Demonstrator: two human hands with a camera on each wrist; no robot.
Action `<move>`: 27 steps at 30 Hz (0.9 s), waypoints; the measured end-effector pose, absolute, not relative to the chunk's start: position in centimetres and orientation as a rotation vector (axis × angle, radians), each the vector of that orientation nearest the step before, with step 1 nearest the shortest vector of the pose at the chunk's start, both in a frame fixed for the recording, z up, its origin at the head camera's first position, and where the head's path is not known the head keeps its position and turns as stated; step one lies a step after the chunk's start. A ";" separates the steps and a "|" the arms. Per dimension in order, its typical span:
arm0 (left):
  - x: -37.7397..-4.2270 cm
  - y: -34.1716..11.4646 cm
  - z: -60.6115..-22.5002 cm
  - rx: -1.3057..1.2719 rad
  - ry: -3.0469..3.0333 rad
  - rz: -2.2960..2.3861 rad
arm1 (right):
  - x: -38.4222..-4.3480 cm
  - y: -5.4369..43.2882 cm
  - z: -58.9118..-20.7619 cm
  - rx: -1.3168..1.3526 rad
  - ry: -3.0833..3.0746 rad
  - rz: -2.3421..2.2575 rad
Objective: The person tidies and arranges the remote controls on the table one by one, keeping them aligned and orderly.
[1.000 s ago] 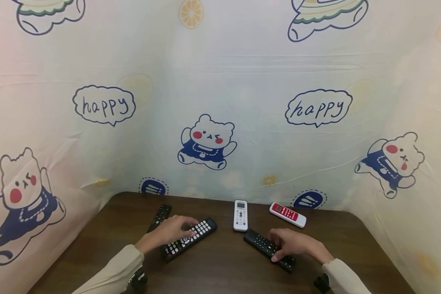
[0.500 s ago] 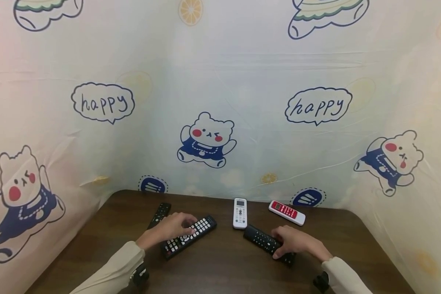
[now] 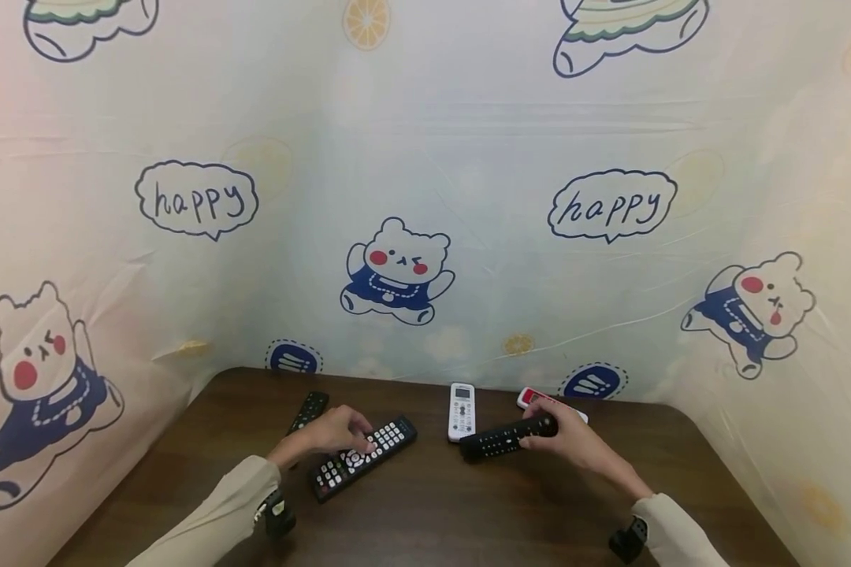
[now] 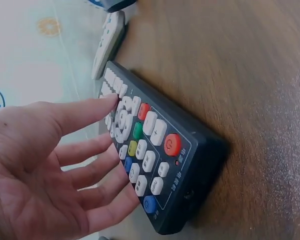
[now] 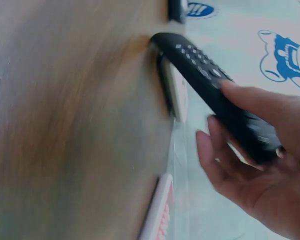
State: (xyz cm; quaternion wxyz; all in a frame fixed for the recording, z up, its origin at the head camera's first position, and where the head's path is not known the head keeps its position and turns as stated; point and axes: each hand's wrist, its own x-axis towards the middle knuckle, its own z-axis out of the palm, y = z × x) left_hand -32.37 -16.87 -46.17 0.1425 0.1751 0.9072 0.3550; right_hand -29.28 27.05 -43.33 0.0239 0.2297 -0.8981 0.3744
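In the head view, a black remote control (image 3: 365, 457) with white buttons lies slanted on the table at centre left. My left hand (image 3: 333, 431) rests over it; in the left wrist view the thumb (image 4: 87, 114) touches the buttons and relaxed fingers reach its far edge. My right hand (image 3: 563, 429) holds another black remote control (image 3: 498, 441) by one end, thumb across its face in the right wrist view. The held end is raised, while the other end points left, low beside a white remote control (image 3: 462, 413).
A slim black remote control (image 3: 310, 409) lies behind my left hand, partly hidden. Beyond the right hand is a red and white remote control (image 3: 529, 396), mostly covered. A patterned cloth (image 3: 496, 197) hangs along the far edge of the brown table (image 3: 425, 520).
My right hand has gripped the black remote control, lifted its near end and turned it, moving away from me over the red and white one. The left hand has barely shifted.
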 end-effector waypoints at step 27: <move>-31.5 -15.8 -46.0 0.204 2.672 1.087 | -28.0 24.2 -44.9 0.149 -2.600 2.030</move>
